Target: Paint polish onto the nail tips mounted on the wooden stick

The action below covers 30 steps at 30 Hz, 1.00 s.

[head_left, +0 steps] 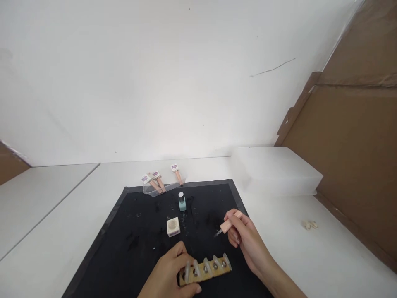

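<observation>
My left hand [173,273] grips the left end of a yellowish strip [218,271], thumb below and fingers above. Several pale, translucent false nails [207,266] stand along it in a row, each on a round metal spot. In my right hand [240,231] is a nail polish brush [228,224] with a pink handle, held between thumb and fingers. Its bristle tip points down and left, above the black mat and apart from the nails. A square white nail polish bottle [173,227] without a cap sits beyond my left hand. Behind it stands a small teal bottle [182,203] with a pale cap.
At the mat's back edge, a clear shallow tray [169,189] holds several pink-capped bottles [157,178]. The black mat [130,231] lies on a white table. A translucent white box [276,169] stands at the back right, near a cardboard wall [356,165]. A small crumpled pale piece [309,224] lies at right.
</observation>
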Each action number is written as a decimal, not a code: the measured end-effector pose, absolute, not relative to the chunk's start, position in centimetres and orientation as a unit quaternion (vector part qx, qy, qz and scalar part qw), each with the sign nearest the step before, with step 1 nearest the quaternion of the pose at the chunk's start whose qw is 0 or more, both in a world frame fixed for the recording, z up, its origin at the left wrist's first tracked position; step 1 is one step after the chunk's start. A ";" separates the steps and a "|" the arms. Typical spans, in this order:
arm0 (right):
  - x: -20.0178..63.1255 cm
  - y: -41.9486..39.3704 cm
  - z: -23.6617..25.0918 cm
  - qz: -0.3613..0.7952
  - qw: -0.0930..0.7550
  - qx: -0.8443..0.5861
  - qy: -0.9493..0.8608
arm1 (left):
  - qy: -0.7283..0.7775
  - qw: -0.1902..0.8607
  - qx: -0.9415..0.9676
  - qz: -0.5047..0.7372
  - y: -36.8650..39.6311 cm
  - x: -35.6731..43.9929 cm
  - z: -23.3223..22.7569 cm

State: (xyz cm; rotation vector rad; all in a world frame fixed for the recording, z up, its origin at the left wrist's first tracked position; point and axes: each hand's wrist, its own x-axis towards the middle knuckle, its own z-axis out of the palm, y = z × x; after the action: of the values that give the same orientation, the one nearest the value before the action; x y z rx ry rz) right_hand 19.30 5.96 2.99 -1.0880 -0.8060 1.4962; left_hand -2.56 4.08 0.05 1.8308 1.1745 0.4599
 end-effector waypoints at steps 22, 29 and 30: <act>19.1 6.0 2.8 0.631 0.518 -0.464 -0.344 | 0.593 0.199 0.740 0.248 7.2 -6.2 1.6; 19.0 6.0 2.7 0.631 0.514 -0.465 -0.348 | 0.590 0.328 0.681 0.285 7.4 -5.8 2.7; 19.0 6.0 2.6 0.630 0.514 -0.465 -0.351 | 0.588 0.375 0.652 0.300 7.3 -5.7 3.3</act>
State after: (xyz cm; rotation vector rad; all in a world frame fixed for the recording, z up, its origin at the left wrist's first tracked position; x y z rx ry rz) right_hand 18.99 5.98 2.64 -1.1174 -0.8429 1.5152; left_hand -5.74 7.34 3.26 1.6682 1.5042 0.7670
